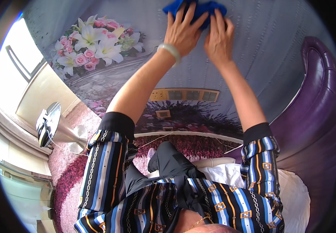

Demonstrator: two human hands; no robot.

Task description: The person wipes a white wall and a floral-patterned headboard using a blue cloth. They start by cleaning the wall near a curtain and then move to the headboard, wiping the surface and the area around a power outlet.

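Note:
A bright blue cloth (199, 8) lies bunched against the grey-blue printed wall (253, 35), partly cut off by the top edge of the view. My left hand (183, 34), with a pale bangle (169, 51) at its wrist, presses on the cloth's left and middle with bent, somewhat spread fingers. Close beside it, my right hand (219, 40) grips the cloth's right part, its fingertips on the fabric. Both arms reach up the wall, the hands nearly touching. Folds under the fingers are hidden.
Low on the wall sits a wooden-coloured row of switches and sockets (185, 94), with a small socket (163, 113) below. A purple padded headboard (311, 101) curves along the right. Left stand a silver stool-like stand (65, 132), a window (14, 58) and a glass-topped surface (24, 198). Pink carpet (69, 167) covers the floor.

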